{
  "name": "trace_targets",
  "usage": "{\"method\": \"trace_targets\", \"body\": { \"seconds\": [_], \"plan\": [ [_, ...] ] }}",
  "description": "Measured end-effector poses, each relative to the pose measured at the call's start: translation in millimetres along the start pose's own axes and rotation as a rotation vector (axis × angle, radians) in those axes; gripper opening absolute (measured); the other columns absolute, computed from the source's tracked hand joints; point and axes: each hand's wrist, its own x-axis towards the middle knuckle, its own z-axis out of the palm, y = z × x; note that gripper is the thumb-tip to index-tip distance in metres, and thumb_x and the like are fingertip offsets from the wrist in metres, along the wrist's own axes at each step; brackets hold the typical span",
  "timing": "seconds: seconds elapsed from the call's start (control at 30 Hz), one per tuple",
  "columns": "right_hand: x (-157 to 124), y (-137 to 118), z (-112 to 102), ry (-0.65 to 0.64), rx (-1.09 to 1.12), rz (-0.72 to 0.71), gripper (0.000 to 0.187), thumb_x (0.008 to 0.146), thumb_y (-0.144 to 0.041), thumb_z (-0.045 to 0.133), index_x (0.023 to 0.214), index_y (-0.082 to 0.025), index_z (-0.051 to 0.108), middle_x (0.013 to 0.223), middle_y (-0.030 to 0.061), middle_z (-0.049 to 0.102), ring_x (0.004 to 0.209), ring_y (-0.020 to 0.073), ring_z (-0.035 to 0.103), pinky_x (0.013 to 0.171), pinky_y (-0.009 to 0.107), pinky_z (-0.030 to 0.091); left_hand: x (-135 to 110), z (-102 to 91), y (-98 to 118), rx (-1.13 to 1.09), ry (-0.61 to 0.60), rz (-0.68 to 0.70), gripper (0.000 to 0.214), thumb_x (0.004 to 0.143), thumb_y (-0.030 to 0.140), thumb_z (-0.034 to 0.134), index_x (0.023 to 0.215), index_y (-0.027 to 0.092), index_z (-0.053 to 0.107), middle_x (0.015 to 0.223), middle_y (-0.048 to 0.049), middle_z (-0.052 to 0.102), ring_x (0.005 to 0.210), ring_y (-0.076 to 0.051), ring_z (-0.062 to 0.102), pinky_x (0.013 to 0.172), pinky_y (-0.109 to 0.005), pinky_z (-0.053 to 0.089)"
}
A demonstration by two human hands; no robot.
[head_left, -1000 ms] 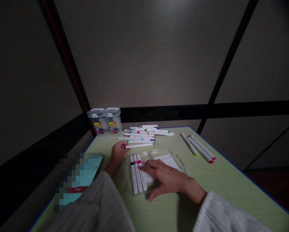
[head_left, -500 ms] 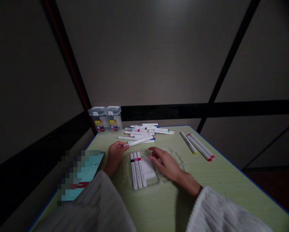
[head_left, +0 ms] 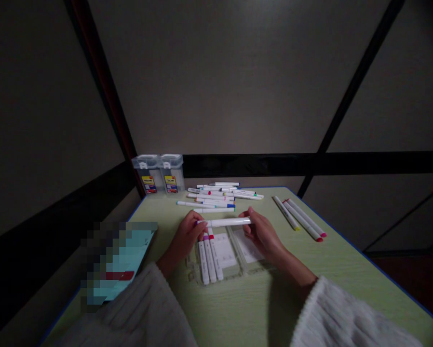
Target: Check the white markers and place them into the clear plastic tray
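A white marker pen (head_left: 227,222) lies level between my two hands, above a clear plastic tray (head_left: 242,270). Its purple-tipped end is pinched in my left hand (head_left: 187,235). My right hand (head_left: 263,232) grips the other end between thumb and fingers. Below, three white markers (head_left: 212,261) rest side by side in the tray's left half; a purple and a red band show, and my left fingers partly cover their upper ends. White paper (head_left: 225,248) shows through the tray beside them.
Behind my hands lies a loose pile of white markers (head_left: 220,196). Three more markers (head_left: 303,219) lie at the right. Two lidded clear boxes (head_left: 160,176) stand at the back left corner. A teal, partly blurred flat object (head_left: 124,265) is by my left sleeve.
My right hand has risen from the tray and closed on the free end of the marker. The marker has swung from slanted to level and come nearer over the tray.
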Motion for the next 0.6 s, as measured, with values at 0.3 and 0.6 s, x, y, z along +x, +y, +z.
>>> {"method": "trace_targets", "body": {
  "seconds": [0.3, 0.6],
  "plan": [
    [-3.5, -2.1, 3.4, -0.084, 0.046, 0.019, 0.044, 0.067, -0.057, 0.063, 0.054, -0.016, 0.051, 0.034, -0.0106, 0.027, 0.034, 0.0038, 0.015, 0.037, 0.023, 0.008, -8.8, 7.6, 8.5, -0.065, -0.017, -0.096, 0.032, 0.077, 0.045, 0.045, 0.072, 0.016, 0.055, 0.039, 0.0096, 0.03, 0.036, -0.006, 0.026, 0.041, -0.021, 0.018],
    [-10.6, -4.9, 7.9, -0.085, 0.014, -0.009, 0.049, 0.071, -0.058, 0.058, 0.047, -0.017, 0.046, 0.032, -0.0101, 0.024, 0.032, 0.0038, 0.014, 0.036, 0.023, 0.009, -14.5, 12.9, 4.6, -0.027, 0.053, -0.175, 0.066, 0.074, 0.069, 0.032, 0.069, 0.011, 0.063, 0.029, 0.0056, 0.039, 0.024, -0.007, 0.029, 0.032, -0.022, 0.019]
  ]
}}
